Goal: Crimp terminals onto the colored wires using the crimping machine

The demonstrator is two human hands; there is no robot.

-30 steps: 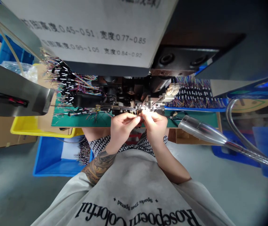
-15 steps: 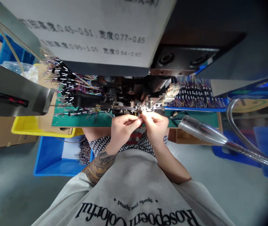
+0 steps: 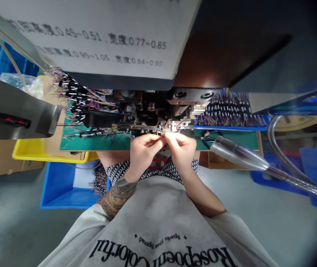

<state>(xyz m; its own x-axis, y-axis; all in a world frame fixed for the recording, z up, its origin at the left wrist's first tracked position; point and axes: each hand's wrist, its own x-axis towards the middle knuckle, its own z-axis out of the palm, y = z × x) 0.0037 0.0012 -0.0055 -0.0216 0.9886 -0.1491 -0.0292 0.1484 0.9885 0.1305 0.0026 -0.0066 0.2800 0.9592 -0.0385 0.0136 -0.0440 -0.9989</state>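
My left hand (image 3: 144,152) is closed in a pinch, thumb against forefinger, on thin wires (image 3: 158,132), one of them yellow, at the front of the crimping machine (image 3: 151,107). Touching it, fingertips to fingertips, my right hand (image 3: 182,150) pinches too, right at the brightly lit die area (image 3: 173,126). The wire tips between the fingers are tiny and partly hidden by them. A strip of metal terminals (image 3: 144,126) runs in from the left toward that spot. Above my right hand sits the press ram's screwed block (image 3: 193,95).
Bundles of coloured wires (image 3: 76,92) lie at left, and more fill a blue tray (image 3: 230,128) at right. A gooseneck lamp (image 3: 238,152) reaches in from the right. Yellow (image 3: 22,150) and blue (image 3: 55,200) bins stand at lower left. Green mat (image 3: 230,139) covers the bench.
The ram's screwed block has come down toward the die area. Both hands have shifted very slightly left and keep their pinch.
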